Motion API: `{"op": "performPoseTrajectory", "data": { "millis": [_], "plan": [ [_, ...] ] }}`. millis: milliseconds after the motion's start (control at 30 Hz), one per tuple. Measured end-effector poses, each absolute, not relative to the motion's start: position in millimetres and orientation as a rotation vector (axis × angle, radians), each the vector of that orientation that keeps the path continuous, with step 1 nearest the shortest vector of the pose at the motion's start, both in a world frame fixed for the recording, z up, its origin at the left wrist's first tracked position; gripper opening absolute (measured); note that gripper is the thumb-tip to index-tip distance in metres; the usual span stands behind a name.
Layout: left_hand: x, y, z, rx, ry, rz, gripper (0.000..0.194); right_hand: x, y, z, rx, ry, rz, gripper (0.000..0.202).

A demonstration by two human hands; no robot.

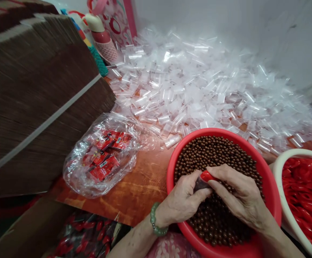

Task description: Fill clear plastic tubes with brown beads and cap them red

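My left hand (184,199), with a green bead bracelet at its wrist, is closed around a small transparent tube (201,184) that looks dark inside. Between the fingertips of my right hand (239,193) is a red plastic cap (206,176), touching the tube's upper end. Whether the cap is fully seated, I cannot tell. Both hands are over a red basin (172,163) filled with shiny brown balls (215,150). To the right, a white basin (279,165) holds many red plastic pieces (303,195).
A heap of transparent tubes (182,86) spreads across the back of the table (147,179). At left lies a plastic bag (75,179) with red packets (106,168), beside strapped cardboard (37,89). Behind stands a pink bottle (102,36). Red-capped items (86,233) lie below the table edge.
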State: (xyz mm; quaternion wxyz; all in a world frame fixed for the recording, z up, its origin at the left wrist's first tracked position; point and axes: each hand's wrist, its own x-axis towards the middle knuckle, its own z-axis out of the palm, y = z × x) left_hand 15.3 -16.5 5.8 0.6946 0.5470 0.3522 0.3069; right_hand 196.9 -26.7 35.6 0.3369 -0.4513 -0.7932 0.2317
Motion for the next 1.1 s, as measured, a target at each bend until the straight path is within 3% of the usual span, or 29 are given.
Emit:
{"op": "performPoseTrajectory", "data": {
  "millis": [100, 267, 600, 867, 1100],
  "plan": [
    [14.7, -15.0, 6.7, 1.214, 0.749, 0.691, 0.013, 197.6, -27.8, 38.5, -1.140, -2.199, 0.521, 0.030],
    [17.0, -14.5, 5.2, 0.969, 0.707, 0.665, 0.025, 189.2, -31.8, 31.9, -1.161, -2.394, 0.203, 0.071],
    [19.7, -12.6, 4.0, 0.767, 0.573, 0.697, 0.031, 180.5, -31.4, 11.3, -1.117, -2.432, -0.180, 0.078],
    [20.5, -15.0, 3.8, 0.709, 0.580, 0.650, 0.045, 181.4, -31.5, 13.4, -1.116, -2.429, -0.146, 0.068],
    [17.9, -13.2, 5.8, 0.790, 0.643, 0.712, 0.041, 181.8, -27.8, 15.9, -1.203, -2.423, 0.015, 0.068]
  ]
}}
